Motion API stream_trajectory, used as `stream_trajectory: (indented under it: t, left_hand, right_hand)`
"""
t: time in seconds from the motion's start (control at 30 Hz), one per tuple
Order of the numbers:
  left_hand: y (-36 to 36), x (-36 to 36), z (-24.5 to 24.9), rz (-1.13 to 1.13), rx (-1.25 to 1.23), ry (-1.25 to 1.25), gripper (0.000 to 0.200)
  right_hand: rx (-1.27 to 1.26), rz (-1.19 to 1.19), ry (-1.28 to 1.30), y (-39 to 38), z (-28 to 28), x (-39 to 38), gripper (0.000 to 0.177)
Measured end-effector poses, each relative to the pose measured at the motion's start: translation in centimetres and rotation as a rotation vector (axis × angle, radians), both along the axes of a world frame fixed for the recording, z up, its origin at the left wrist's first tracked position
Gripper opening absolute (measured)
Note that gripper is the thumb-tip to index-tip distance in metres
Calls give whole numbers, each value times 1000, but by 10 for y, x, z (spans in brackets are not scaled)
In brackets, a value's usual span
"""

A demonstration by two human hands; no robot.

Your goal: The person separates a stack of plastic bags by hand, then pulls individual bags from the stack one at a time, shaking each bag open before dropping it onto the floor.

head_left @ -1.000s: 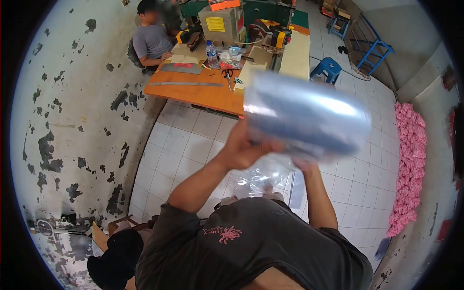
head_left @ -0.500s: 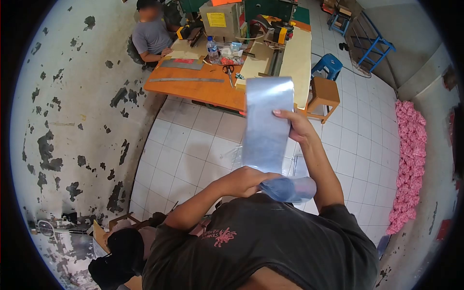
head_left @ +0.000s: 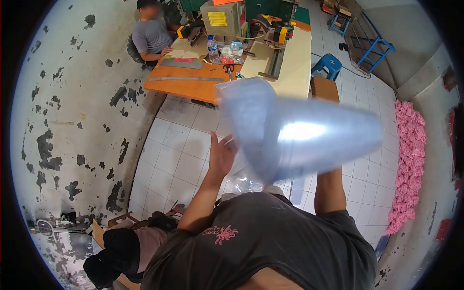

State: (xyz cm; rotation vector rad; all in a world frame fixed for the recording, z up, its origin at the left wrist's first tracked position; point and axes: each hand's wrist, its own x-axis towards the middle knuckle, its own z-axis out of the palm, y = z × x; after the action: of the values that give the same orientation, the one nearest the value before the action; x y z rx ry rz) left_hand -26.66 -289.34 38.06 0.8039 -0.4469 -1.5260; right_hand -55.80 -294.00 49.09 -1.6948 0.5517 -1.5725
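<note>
Two hands, one blurred plastic sheet [head_left: 295, 135] in midair before the orange surface [head_left: 183, 89]: left hand [head_left: 221, 157] fingers splayed, empty, at its edge; right hand hidden, grip impossible to tell. I'd pinch both edges evenly.

ahead: plastic sheet [head_left: 295, 133] blocks | left: floor tiles [head_left: 176, 152] open | beyond: orange table [head_left: 186, 88]

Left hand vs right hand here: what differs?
Left hand shows fully, fingers spread open at the edge of the plastic film; right hand is hidden behind that film, only its forearm visible. Left grips nothing; right's grip cannot be told. Both arms are raised toward the film.
</note>
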Motion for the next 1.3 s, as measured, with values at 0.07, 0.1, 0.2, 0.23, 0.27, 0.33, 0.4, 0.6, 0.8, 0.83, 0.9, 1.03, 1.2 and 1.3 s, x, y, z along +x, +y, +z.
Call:
stream_trajectory:
  t: [0.07, 0.1, 0.2, 0.23, 0.27, 0.33, 0.4, 0.6, 0.8, 0.83, 0.9, 1.03, 1.2, 1.3]
  left_hand:
    - [-10, -4, 35, -134, -52, 258, 94]
    - [-18, -4, 48, -274, -100, 516, 101]
    - [-43, -8, 58, -221, -49, 346, 89]
    - [-51, -10, 59, -116, 32, 171, 78]
    - [-58, -8, 62, -120, 34, 168, 78]
    - [-70, -4, 71, -222, 191, 90, 54]
    - [-86, -5, 85, -263, 185, 72, 51]
    - [-97, -20, 157, -201, -227, -180, 50]
    - [-41, -30, 184, -148, -710, -239, 35]
    - [-30, -33, 186, -239, -816, -262, 34]
    - [-23, -36, 209, -326, -1407, -966, 39]
    - [11, -64, 170, -669, -1154, -692, 45]
    - [47, -59, 114, -619, -769, -765, 43]
    - [26, -29, 103, -441, -245, -594, 27]
  right_hand:
    - [260, 198, -100, 25, -16, 2, 52]
    - [392, 294, -150, 41, -23, 2, 49]
    - [652, 476, -248, 56, -22, 3, 43]
    - [376, 516, 34, 52, -10, 7, 37]
    - [95, 540, 310, 51, -1, 10, 31]
    - [146, 523, 295, 59, 8, 17, 29]
    - [195, 505, 286, 60, 7, 14, 27]
    - [252, 485, -123, 54, -2, 13, 58]
    - [715, 91, -588, 0, -76, 3, 52]
    - [920, 20, -512, 1, -84, 8, 50]
    - [806, 407, -657, 2, -95, 24, 50]
    - [1150, 590, -782, 9, -113, 49, 51]
    - [1367, 501, -689, 22, -202, 50, 52]
    - [1454, 387, -577, 29, -268, 46, 53]
